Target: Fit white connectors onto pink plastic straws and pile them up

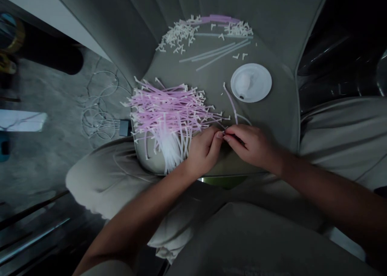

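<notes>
Centrally, I observe left hand (pixel 207 147) and right hand (pixel 250 143) pinching small pale piece (pixel 224 132) at meeting fingertips, presumably for fine control; pink tubes (pixel 169 102) heaped beyond left hand, white dish (pixel 262 84) beyond right hand, probably for easy reach.

A grey padded chair seat (pixel 279 120) carries a heap of pink tubes (pixel 169 102) with white ends, loose translucent tubes (pixel 207 52), small white connectors (pixel 179 33) scattered behind, and a round white dish (pixel 263 82).
</notes>
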Demonstrator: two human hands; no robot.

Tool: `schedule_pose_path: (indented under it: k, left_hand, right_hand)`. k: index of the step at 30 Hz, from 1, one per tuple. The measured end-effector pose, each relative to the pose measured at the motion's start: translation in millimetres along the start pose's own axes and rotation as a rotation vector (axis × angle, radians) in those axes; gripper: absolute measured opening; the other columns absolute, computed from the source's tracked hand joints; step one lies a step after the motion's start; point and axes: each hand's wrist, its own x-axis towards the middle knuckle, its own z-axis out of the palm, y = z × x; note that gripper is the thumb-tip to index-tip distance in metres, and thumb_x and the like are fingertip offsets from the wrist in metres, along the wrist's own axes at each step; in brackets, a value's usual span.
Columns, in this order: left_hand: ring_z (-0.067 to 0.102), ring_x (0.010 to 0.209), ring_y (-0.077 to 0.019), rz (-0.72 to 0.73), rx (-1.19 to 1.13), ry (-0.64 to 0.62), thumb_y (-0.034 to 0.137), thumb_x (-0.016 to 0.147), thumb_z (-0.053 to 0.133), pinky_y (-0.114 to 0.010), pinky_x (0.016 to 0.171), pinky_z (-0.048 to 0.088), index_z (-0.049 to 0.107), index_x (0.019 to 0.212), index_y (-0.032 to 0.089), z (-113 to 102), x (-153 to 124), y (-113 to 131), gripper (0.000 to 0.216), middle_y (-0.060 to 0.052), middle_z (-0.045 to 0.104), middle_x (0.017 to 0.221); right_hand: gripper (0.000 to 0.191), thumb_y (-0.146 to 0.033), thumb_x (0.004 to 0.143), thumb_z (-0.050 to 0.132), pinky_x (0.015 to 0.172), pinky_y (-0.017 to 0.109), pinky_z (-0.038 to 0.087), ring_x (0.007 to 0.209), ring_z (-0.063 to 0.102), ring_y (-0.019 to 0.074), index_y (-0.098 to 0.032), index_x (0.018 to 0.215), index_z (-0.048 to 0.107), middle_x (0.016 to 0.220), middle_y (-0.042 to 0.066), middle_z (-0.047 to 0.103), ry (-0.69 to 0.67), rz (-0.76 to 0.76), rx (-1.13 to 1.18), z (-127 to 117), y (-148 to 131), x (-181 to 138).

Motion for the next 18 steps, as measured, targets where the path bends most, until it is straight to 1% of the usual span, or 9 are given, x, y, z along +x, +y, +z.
schedule_pose_path:
  k: [5, 9, 14, 18]
  left_hand:
    - [0.048, 0.062, -0.0112, 0.016, -0.011, 0.009, 0.032, 0.098, 0.038, -0.026, 0.057, 0.035, 0.047, 0.071, 0.019, 0.2, 1.5, 0.9, 0.031, 0.001, 0.049, 0.063]
    - [0.048, 0.061, -0.0114, 0.014, 0.004, 0.005, 0.031, 0.098, 0.038, -0.026, 0.057, 0.035, 0.047, 0.071, 0.019, -0.4, 2.0, 2.5, 0.031, 0.001, 0.049, 0.063]
    - [0.048, 0.060, -0.0113, 0.030, 0.015, -0.010, 0.028, 0.099, 0.037, -0.026, 0.057, 0.036, 0.048, 0.073, 0.019, -1.5, 0.7, 2.3, 0.029, 0.002, 0.049, 0.062]
    - [0.049, 0.061, -0.0114, 0.044, 0.010, -0.009, 0.028, 0.099, 0.037, -0.026, 0.058, 0.037, 0.050, 0.076, 0.019, -1.2, 0.0, 1.0, 0.028, 0.001, 0.051, 0.064]
  right_hand:
    - [0.013, -0.022, 0.094, 0.049, 0.069, 0.027, 0.044, 0.074, 0.060, 0.0145, -0.017, 0.090, 0.060, 0.082, 0.004, 0.068, -0.024, -0.021, -0.012, -1.2, -0.5, 0.1]
    - [0.014, -0.021, 0.093, 0.049, 0.067, 0.027, 0.042, 0.071, 0.058, 0.0146, -0.018, 0.085, 0.059, 0.077, 0.004, 0.065, -0.053, -0.032, -0.042, -2.4, -0.7, 0.8]
    - [0.012, -0.017, 0.092, 0.048, 0.067, 0.027, 0.041, 0.071, 0.056, 0.0139, -0.019, 0.084, 0.058, 0.077, 0.003, 0.065, -0.008, -0.038, -0.019, -2.1, 0.6, 0.6]
    - [0.012, -0.018, 0.092, 0.048, 0.067, 0.027, 0.041, 0.071, 0.056, 0.0139, -0.019, 0.085, 0.058, 0.077, 0.002, 0.065, -0.003, -0.026, -0.019, -1.8, 0.4, 0.1]
